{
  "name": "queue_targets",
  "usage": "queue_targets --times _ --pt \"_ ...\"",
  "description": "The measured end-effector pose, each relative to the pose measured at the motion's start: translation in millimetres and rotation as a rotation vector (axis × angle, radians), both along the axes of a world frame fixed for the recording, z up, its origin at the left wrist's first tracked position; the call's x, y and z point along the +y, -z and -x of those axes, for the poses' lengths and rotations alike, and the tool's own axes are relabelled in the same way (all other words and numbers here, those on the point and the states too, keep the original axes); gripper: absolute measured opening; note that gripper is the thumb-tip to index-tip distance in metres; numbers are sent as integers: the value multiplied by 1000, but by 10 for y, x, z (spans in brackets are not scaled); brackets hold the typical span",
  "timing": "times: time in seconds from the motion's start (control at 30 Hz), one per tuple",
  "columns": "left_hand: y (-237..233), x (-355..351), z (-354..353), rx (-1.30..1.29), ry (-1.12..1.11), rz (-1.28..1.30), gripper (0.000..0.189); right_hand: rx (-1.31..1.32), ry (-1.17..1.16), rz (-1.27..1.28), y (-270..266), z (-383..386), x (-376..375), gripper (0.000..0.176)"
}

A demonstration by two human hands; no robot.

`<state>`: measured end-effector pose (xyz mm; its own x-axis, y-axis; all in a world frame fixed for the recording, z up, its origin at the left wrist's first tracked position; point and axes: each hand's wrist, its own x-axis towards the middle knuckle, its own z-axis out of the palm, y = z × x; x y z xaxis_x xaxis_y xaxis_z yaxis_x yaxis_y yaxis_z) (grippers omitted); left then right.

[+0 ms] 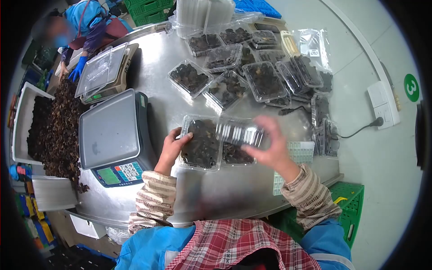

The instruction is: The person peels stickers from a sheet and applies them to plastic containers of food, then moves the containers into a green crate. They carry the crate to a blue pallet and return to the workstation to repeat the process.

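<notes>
My left hand grips the left side of a clear plastic box filled with dark wood ear mushrooms, thumb on top of its edge. Directly to the right is a second box of the same mushrooms. Over that second box, my right hand holds a clear ribbed plastic lid at its right end, tilted and smeared by motion. Both boxes rest on the metal table. Beside my right wrist lies a sheet of printed labels.
Filled boxes are piled at the back right. To my left stand a digital scale and another scale. A heap of loose mushrooms lies farther left, where a person in blue reaches in. Stacked empty boxes stand behind.
</notes>
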<state>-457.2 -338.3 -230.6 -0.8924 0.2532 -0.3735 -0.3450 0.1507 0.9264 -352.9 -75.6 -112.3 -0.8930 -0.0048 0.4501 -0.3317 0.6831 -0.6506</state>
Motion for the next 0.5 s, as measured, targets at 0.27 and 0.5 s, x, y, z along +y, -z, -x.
queue_targets --times 0.27,0.5 --pt "-78 -67 92 -117 17 -129 48 -170 -285 -412 397 -369 259 50" --pt "-86 189 219 -131 140 17 44 -946 302 1012 620 148 423 48"
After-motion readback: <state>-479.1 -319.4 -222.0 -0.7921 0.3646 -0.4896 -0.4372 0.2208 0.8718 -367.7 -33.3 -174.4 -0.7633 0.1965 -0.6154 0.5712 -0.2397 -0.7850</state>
